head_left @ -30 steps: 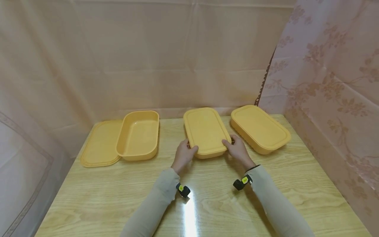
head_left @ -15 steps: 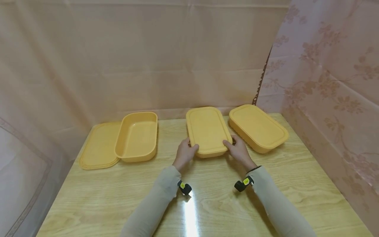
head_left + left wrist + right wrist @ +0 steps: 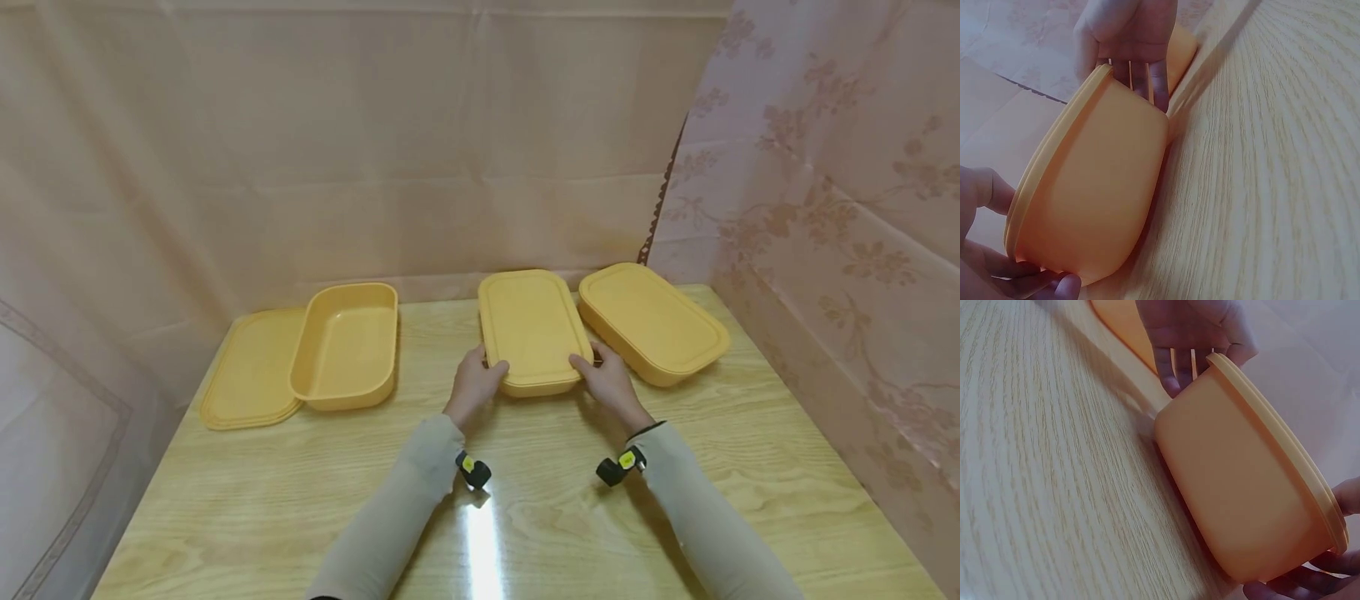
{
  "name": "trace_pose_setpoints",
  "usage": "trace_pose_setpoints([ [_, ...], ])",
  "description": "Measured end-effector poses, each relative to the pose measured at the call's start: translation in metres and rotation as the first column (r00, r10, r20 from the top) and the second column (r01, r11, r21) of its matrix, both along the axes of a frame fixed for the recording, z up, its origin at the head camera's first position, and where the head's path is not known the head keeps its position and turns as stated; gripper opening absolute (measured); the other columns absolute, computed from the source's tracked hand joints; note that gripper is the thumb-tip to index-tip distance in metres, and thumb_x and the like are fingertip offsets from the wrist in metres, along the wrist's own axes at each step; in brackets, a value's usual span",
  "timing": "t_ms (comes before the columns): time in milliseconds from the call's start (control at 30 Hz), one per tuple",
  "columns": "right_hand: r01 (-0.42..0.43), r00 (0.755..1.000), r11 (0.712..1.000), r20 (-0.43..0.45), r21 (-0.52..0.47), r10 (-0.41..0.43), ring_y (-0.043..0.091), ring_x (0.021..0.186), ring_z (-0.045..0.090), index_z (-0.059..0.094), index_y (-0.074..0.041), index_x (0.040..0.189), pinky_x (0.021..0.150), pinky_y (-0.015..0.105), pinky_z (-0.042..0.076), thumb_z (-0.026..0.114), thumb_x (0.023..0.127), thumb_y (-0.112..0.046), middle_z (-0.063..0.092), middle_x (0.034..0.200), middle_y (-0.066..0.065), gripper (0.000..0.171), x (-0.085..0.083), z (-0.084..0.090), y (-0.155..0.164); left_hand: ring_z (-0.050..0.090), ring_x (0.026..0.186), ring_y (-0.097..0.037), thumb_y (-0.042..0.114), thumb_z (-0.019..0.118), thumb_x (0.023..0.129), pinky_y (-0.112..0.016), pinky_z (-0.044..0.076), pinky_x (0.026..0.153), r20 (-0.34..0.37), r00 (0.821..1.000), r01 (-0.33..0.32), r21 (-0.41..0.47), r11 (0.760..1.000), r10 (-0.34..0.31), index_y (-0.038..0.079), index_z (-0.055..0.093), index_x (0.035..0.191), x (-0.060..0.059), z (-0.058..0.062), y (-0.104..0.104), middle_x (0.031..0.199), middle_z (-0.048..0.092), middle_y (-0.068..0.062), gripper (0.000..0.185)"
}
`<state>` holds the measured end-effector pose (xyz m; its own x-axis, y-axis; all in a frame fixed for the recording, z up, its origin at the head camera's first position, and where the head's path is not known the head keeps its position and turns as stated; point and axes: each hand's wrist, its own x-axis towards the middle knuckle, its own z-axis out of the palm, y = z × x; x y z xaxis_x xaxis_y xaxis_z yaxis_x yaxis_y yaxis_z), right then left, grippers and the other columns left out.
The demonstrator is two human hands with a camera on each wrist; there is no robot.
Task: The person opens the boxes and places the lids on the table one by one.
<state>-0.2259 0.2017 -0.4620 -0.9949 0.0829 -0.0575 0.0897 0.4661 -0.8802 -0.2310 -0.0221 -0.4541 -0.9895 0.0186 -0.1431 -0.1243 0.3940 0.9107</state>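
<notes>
My left hand and right hand clasp the lidded box at frame centre, thumbs on top, fingers curled beneath its near corners; its long axis runs up-frame.

Lidded box between open box left, second lidded box right

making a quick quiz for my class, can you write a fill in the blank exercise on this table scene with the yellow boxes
1. Both hands grip the near end of the lidded box in the ____ of the row, the left hand on one corner and the right hand on the other.
2. The open box far left has no ____ on it.
3. That open box rests partly on a stack of loose ____.
4. The number of boxes on the wooden table with lids on is ____.

Missing words: middle; lid; lids; two
</notes>
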Motion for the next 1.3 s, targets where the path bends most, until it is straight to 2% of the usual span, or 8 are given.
trace_pose_setpoints([
  [133, 0.006, 1.000, 1.000, 0.007, -0.005, -0.006, 0.025, 0.104, 0.058, 0.048, 0.003, 0.138, 0.071, 0.016, 0.049, 0.055, 0.099, -0.026, 0.058, 0.121, 0.024, 0.049, 0.001, -0.001, 0.002, 0.059, 0.108, -0.025, 0.020, 0.056, 0.090, -0.039, 0.049, 0.098, -0.003, 1.000, 0.005, 0.000, 1.000, -0.005, 0.004, 0.050, 0.140, 0.000, 0.000, 0.002, 0.126, 0.057, -0.017, 0.053],
  [367, 0.012, 1.000, 0.999, 0.021, -0.049, -0.011, 0.027, 0.106, 0.059, 0.044, 0.004, 0.141, 0.080, 0.030, 0.056, 0.054, 0.099, -0.024, 0.056, 0.125, 0.026, 0.051, 0.002, -0.001, 0.006, 0.058, 0.108, -0.026, 0.020, 0.056, 0.089, -0.040, 0.050, 0.097, -0.006, 1.000, 0.016, -0.006, 1.000, -0.016, 0.005, 0.051, 0.139, 0.001, 0.000, 0.007, 0.125, 0.056, -0.018, 0.053],
  [667, -0.001, 0.999, 0.999, 0.040, -0.045, 0.003, 0.025, 0.100, 0.059, 0.044, 0.005, 0.140, 0.077, 0.032, 0.057, 0.054, 0.099, -0.024, 0.057, 0.122, 0.026, 0.051, 0.004, 0.001, 0.008, 0.058, 0.104, -0.024, 0.021, 0.055, 0.089, -0.039, 0.050, 0.095, -0.018, 0.999, 0.049, -0.019, 0.999, -0.049, 0.007, 0.054, 0.136, 0.000, -0.001, 0.007, 0.124, 0.056, -0.017, 0.049],
  [900, -0.009, 0.999, 0.999, 0.047, -0.047, 0.011, 0.025, 0.102, 0.060, 0.043, 0.006, 0.140, 0.079, 0.033, 0.058, 0.053, 0.100, -0.025, 0.057, 0.124, 0.027, 0.051, 0.006, -0.001, 0.010, 0.055, 0.100, -0.023, 0.020, 0.055, 0.090, -0.039, 0.049, 0.095, -0.019, 0.998, 0.067, -0.006, 0.998, -0.067, 0.007, 0.055, 0.133, 0.000, -0.003, 0.007, 0.119, 0.055, -0.016, 0.045],
  [1133, -0.022, 0.999, 0.999, 0.028, -0.042, 0.023, 0.017, 0.096, 0.060, 0.044, 0.004, 0.142, 0.080, 0.030, 0.057, 0.051, 0.101, -0.024, 0.059, 0.122, 0.027, 0.050, 0.005, -0.001, 0.015, 0.052, 0.118, -0.022, 0.015, 0.052, 0.091, -0.037, 0.041, 0.110, 0.014, 0.998, 0.063, 0.072, 0.995, -0.064, 0.005, 0.042, 0.147, -0.001, -0.002, 0.011, 0.137, 0.049, -0.018, 0.057],
  [1300, -0.027, 0.999, 0.999, 0.027, -0.030, 0.028, 0.009, 0.088, 0.059, 0.045, 0.004, 0.141, 0.077, 0.027, 0.056, 0.052, 0.100, -0.025, 0.061, 0.119, 0.027, 0.051, 0.004, -0.004, 0.017, 0.048, 0.127, -0.023, 0.011, 0.051, 0.091, -0.037, 0.037, 0.114, 0.033, 0.996, 0.074, 0.116, 0.990, -0.078, 0.006, 0.038, 0.149, 0.001, -0.001, 0.011, 0.141, 0.044, -0.020, 0.059],
])
